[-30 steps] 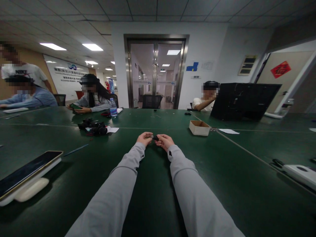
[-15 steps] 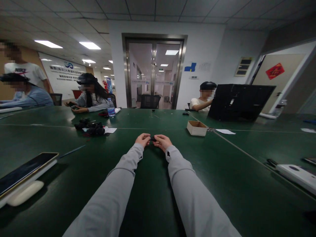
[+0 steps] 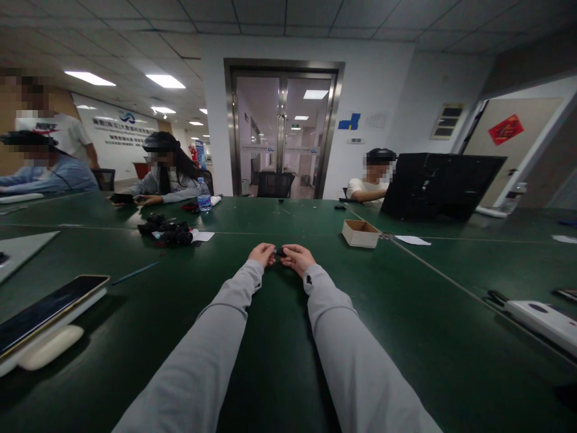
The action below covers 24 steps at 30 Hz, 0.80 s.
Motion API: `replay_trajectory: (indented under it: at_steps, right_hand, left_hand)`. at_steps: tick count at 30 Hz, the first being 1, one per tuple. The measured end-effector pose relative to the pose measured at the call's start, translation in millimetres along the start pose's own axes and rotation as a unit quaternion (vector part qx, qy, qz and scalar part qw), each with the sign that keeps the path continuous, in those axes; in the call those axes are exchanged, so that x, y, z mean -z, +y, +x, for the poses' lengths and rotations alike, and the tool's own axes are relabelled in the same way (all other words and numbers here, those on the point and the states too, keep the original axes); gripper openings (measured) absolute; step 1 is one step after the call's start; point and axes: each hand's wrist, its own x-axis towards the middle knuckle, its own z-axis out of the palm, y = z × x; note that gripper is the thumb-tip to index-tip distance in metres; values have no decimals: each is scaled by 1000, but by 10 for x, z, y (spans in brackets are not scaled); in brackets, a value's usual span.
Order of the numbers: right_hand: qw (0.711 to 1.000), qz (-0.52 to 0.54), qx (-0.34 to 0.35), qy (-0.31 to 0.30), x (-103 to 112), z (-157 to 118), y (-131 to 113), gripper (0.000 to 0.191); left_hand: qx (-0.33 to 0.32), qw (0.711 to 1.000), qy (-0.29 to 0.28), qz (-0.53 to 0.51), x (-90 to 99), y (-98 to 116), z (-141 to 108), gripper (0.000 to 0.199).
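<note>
My left hand (image 3: pixel 262 255) and my right hand (image 3: pixel 298 258) face each other over the green table (image 3: pixel 279 337), fingertips close together. Between them is a small black object (image 3: pixel 280 252), pinched from both sides. The fingers partly cover it, and it is too small for me to name. Ahead and to the right of my hands sits a small open wooden box (image 3: pixel 360 234). To the left lies a heap of black items (image 3: pixel 166 231) beside a white paper.
A phone (image 3: pixel 49 310) rests on a white object at the near left, beside a thin blue stick (image 3: pixel 134 273). A water bottle (image 3: pixel 204 195) stands at the far left. A black monitor (image 3: pixel 439 186) and a white device (image 3: pixel 543 322) are on the right. Several people are around the table.
My hands hold nearly the same place and grip. A pale board now shows at the left edge. A person across at the left has moved a dark item in their hands leftward.
</note>
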Motion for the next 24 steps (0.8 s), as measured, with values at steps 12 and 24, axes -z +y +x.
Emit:
replay_trajectory:
  at_steps: [12, 24]
  right_hand:
    - [1000, 0, 0, -1, 6, -1, -1, 11]
    - [1000, -7, -4, -7, 4, -8, -10, 11]
  left_hand:
    - [-43, 999, -20, 7, 52, -33, 10, 20]
    - [-19, 999, -17, 43, 13, 6, -22, 15]
